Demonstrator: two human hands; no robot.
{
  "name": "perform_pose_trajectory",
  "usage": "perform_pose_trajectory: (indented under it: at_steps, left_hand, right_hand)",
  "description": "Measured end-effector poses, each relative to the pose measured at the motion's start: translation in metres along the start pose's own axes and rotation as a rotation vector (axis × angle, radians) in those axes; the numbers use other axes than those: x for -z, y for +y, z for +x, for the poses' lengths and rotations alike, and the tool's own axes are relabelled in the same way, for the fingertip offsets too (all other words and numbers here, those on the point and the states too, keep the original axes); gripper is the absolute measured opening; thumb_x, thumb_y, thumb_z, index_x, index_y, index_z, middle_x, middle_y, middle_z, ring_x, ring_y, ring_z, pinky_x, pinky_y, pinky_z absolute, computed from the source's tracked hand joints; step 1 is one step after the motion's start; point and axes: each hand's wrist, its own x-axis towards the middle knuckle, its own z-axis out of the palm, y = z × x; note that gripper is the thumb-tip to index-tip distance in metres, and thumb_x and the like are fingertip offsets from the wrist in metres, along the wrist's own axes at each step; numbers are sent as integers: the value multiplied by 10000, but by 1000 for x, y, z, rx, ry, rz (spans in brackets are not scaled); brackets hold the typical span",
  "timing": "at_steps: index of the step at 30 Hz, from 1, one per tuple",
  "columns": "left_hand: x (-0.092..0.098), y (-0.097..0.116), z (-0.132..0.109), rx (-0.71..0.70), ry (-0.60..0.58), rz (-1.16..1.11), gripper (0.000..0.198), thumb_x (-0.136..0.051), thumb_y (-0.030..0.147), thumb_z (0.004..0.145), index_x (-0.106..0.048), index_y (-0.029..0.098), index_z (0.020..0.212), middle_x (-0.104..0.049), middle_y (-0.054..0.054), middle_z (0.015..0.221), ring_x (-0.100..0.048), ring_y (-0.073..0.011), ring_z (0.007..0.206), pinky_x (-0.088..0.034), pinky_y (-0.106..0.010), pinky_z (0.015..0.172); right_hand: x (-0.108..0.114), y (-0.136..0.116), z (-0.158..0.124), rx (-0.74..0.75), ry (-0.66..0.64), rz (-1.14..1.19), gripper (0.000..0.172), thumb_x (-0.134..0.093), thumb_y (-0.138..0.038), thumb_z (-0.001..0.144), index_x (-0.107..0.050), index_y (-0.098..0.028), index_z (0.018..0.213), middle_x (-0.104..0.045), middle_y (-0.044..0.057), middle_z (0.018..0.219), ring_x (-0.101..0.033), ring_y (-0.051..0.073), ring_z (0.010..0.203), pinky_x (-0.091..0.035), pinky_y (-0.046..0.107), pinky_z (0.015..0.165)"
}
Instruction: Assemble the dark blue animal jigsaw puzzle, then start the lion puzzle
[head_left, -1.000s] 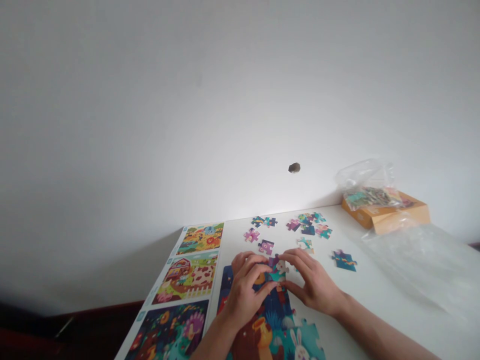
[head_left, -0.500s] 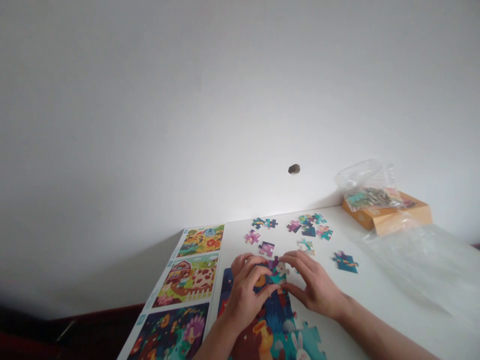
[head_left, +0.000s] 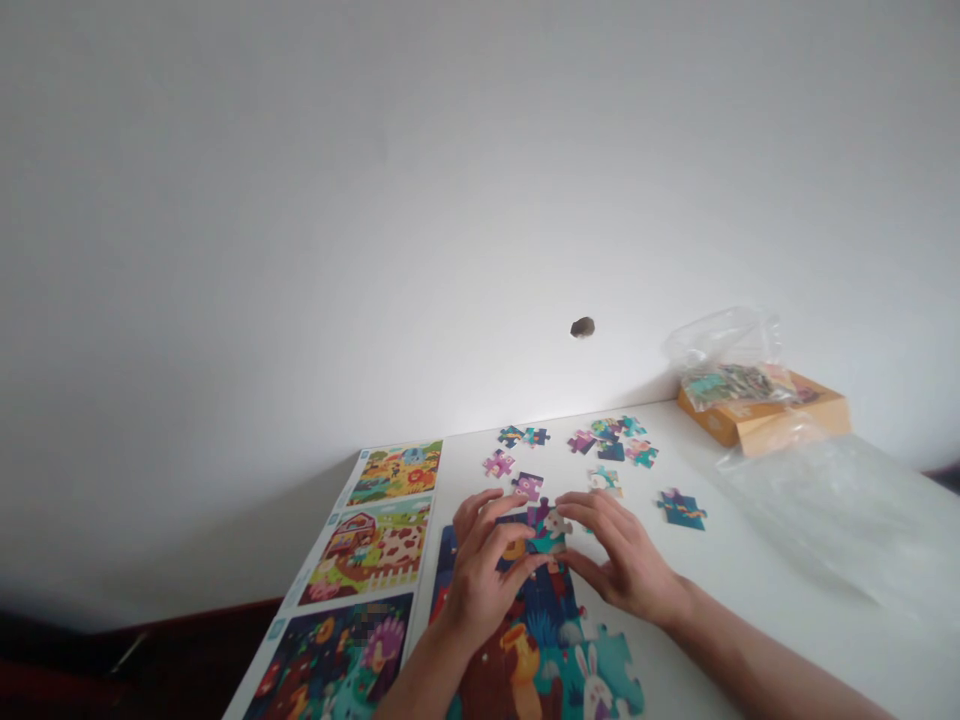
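Note:
A teal and purple jigsaw piece (head_left: 550,532) with a pale animal on it lies at the upper right edge of a partly joined jigsaw puzzle (head_left: 544,620). My left hand (head_left: 486,560) has its thumb and fingertips at the piece's left side. On the other side, the thumb and fingers of my right hand (head_left: 622,555) pinch the right edge. Whether the piece's tabs are locked in cannot be seen. Just beyond my left fingers lies a purple piece (head_left: 529,486). Part of the joined puzzle is hidden under my hands and left forearm.
Loose jigsaw pieces (head_left: 610,448) are scattered toward the wall, and a dark blue piece (head_left: 682,509) lies to the right. Left of the puzzle is a picture sheet (head_left: 375,545). An orange box (head_left: 799,410) bears a clear bag of pieces (head_left: 735,380); another plastic bag (head_left: 817,510) lies in front.
The view has shifted slightly, so everything sits a little higher and further left. Both hands keep hold of the same piece at nearly the same spot on the puzzle.

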Motion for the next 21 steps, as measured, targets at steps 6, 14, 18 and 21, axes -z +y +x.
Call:
perform_pose_trajectory:
  at_steps: [6, 14, 18, 21]
  left_hand:
    - [-7, -13, -4, 312, -27, 213, 81, -688, 256, 862, -644, 232, 925, -689, -57, 1025, -595, -268, 1048, -424, -452, 949]
    - [-14, -24, -15, 575, -150, 504, 91, -654, 231, 848, -689, 239, 931, -695, -77, 1025, -547, -330, 1062, -330, -575, 968]
    - [-11, -22, -12, 571, -142, 601, 160, -634, 257, 850, -717, 228, 984, -663, -121, 1089, -525, -352, 1083, -359, -563, 944]
    - [-8, -20, -7, 512, -142, 599, 154, -620, 247, 856, -729, 238, 965, -669, -101, 1029, -546, -322, 1028, -355, -547, 968]
  right_hand:
    - [2, 13, 1, -247, -136, -137, 506, -575, -148, 862, -444, -219, 1345, -560, 129, 1232, -537, 278, 1117, -485, 467, 957]
    - [-1, 46, -9, -477, -204, -359, 392, -597, -139, 838, -595, -226, 1220, -553, 125, 1160, -559, 282, 1067, -492, 443, 931]
    - [-1, 45, -8, -496, -190, -437, 361, -547, -77, 842, -632, -212, 1165, -565, 126, 1158, -548, 288, 1059, -476, 452, 924]
    - [-2, 38, -5, -428, -195, -399, 326, -504, -64, 863, -645, -203, 1122, -584, 119, 1122, -544, 272, 1042, -474, 433, 907]
